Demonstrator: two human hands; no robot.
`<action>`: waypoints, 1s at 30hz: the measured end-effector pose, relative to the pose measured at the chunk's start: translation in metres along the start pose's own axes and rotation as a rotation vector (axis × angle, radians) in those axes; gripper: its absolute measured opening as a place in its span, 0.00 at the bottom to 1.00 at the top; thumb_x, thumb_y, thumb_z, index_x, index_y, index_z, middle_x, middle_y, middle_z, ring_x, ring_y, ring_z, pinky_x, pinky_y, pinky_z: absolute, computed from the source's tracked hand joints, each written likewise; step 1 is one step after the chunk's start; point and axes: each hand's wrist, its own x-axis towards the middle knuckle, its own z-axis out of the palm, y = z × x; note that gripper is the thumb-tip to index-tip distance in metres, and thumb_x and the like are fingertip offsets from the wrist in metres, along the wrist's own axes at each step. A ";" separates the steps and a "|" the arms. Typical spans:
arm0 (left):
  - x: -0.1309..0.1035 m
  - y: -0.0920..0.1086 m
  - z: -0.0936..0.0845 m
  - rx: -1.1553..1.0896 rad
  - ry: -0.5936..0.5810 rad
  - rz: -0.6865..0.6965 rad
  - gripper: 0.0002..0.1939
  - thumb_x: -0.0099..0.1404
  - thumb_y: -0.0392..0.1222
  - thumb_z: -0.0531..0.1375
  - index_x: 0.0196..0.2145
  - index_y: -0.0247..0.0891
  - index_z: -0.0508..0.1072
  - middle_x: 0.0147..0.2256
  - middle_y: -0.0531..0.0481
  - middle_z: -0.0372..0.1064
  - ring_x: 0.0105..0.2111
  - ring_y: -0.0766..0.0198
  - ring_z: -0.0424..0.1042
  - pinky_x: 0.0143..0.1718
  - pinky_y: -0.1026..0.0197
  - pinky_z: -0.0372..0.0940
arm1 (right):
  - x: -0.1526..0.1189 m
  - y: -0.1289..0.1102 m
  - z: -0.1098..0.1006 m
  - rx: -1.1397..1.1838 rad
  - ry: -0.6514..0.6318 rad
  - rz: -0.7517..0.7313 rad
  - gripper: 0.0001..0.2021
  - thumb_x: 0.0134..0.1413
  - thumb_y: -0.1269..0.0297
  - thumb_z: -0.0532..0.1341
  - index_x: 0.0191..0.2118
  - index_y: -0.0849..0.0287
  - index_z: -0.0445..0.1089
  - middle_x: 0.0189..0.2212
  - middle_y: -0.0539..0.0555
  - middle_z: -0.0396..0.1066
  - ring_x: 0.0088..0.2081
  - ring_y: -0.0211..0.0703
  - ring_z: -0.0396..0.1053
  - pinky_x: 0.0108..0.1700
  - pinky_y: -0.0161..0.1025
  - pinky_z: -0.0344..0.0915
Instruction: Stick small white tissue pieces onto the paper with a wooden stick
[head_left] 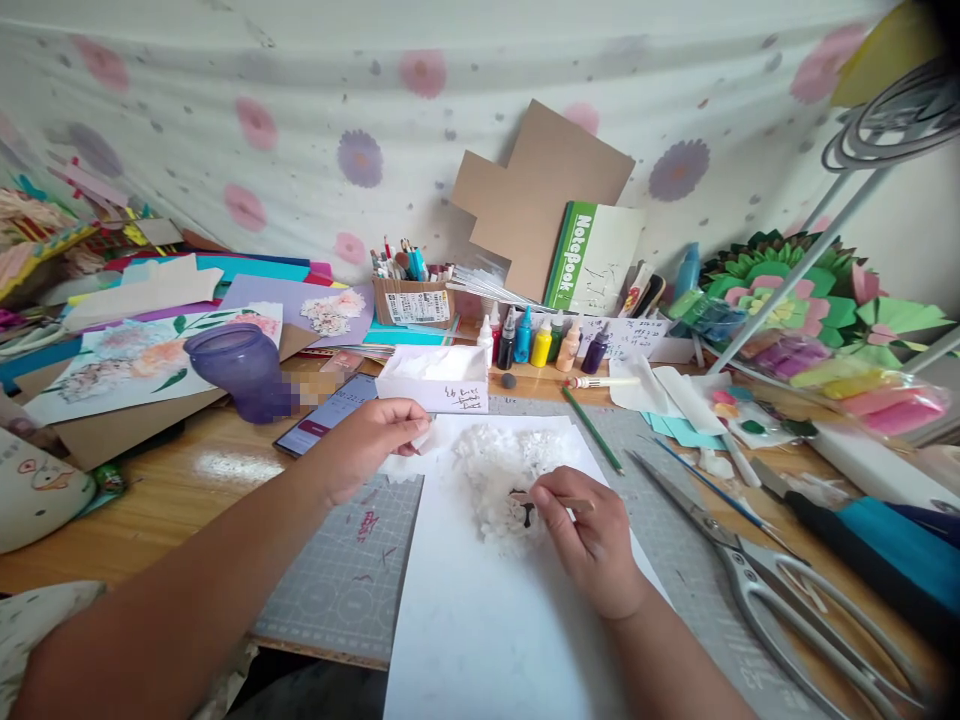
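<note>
A white paper sheet [480, 620] lies on the grey cutting mat [345, 570]. Fluffy white material [495, 455] forms a rounded patch on its upper part, with a small dark spot near the lower right. Over that spot my right hand [592, 535] is closed around a thin wooden stick [576, 504]. My left hand [382, 440] is pinched at the sheet's upper left edge, beside a scrap of white paper or tissue [409, 465]; what its fingertips hold is too small to make out.
Behind the sheet stand a white box [431, 378] and small paint bottles [541, 345]. A green pencil [594, 430] and large scissors [739, 570] lie right. A phone [326, 412] and purple vase [244, 370] are left.
</note>
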 end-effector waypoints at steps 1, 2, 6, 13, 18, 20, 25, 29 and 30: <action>0.003 0.005 0.006 -0.104 -0.057 -0.031 0.14 0.56 0.51 0.62 0.27 0.36 0.69 0.27 0.51 0.68 0.30 0.63 0.69 0.34 0.60 0.64 | 0.000 0.000 0.000 0.017 0.012 0.027 0.12 0.61 0.70 0.53 0.27 0.58 0.67 0.20 0.50 0.65 0.23 0.37 0.62 0.26 0.35 0.57; 0.006 0.010 0.013 -0.193 -0.107 -0.063 0.14 0.55 0.50 0.62 0.27 0.35 0.68 0.28 0.50 0.69 0.30 0.63 0.70 0.34 0.59 0.64 | 0.001 0.000 0.000 0.029 0.023 0.049 0.12 0.61 0.69 0.53 0.26 0.58 0.67 0.20 0.50 0.66 0.23 0.37 0.63 0.26 0.35 0.58; 0.018 0.020 0.045 -0.345 -0.219 -0.178 0.15 0.55 0.48 0.64 0.28 0.35 0.65 0.26 0.48 0.72 0.24 0.66 0.69 0.27 0.63 0.62 | 0.001 0.000 -0.001 0.055 0.038 0.107 0.14 0.61 0.68 0.54 0.24 0.58 0.67 0.20 0.50 0.67 0.23 0.36 0.65 0.27 0.34 0.60; 0.025 0.008 0.070 -0.544 -0.363 -0.202 0.22 0.50 0.56 0.67 0.31 0.35 0.68 0.27 0.51 0.68 0.22 0.70 0.63 0.22 0.67 0.58 | 0.005 -0.001 0.000 0.100 0.010 0.181 0.15 0.61 0.66 0.54 0.23 0.58 0.67 0.20 0.49 0.67 0.22 0.36 0.65 0.26 0.33 0.60; 0.023 -0.001 0.070 -0.327 -0.339 -0.123 0.13 0.49 0.42 0.67 0.30 0.34 0.70 0.25 0.54 0.64 0.23 0.70 0.63 0.25 0.64 0.59 | 0.004 0.000 0.000 0.109 -0.032 0.212 0.14 0.60 0.65 0.54 0.24 0.58 0.68 0.20 0.49 0.67 0.22 0.36 0.65 0.26 0.33 0.61; 0.024 -0.004 0.070 -0.244 -0.328 -0.096 0.09 0.53 0.41 0.63 0.30 0.34 0.71 0.24 0.54 0.65 0.22 0.69 0.63 0.26 0.63 0.60 | 0.004 0.000 -0.001 0.110 -0.037 0.227 0.14 0.60 0.65 0.54 0.24 0.58 0.68 0.20 0.49 0.67 0.22 0.36 0.65 0.26 0.33 0.61; 0.025 -0.007 0.072 -0.110 -0.337 -0.044 0.09 0.58 0.43 0.59 0.34 0.36 0.74 0.26 0.53 0.67 0.23 0.68 0.65 0.26 0.64 0.59 | 0.005 -0.002 -0.002 0.131 -0.048 0.255 0.14 0.60 0.66 0.54 0.24 0.58 0.67 0.20 0.49 0.67 0.23 0.36 0.65 0.26 0.33 0.60; 0.023 -0.006 0.080 -0.065 -0.330 -0.036 0.11 0.58 0.44 0.58 0.35 0.37 0.75 0.26 0.53 0.66 0.21 0.69 0.60 0.22 0.65 0.55 | 0.007 -0.003 -0.002 0.135 -0.053 0.264 0.13 0.60 0.65 0.55 0.24 0.58 0.67 0.20 0.49 0.67 0.23 0.36 0.65 0.26 0.33 0.60; 0.023 -0.007 0.083 -0.072 -0.326 -0.049 0.10 0.58 0.44 0.58 0.35 0.37 0.75 0.24 0.54 0.65 0.20 0.69 0.60 0.21 0.65 0.55 | 0.007 -0.003 -0.003 0.133 -0.053 0.268 0.13 0.60 0.65 0.55 0.24 0.58 0.67 0.20 0.49 0.67 0.23 0.36 0.65 0.26 0.33 0.60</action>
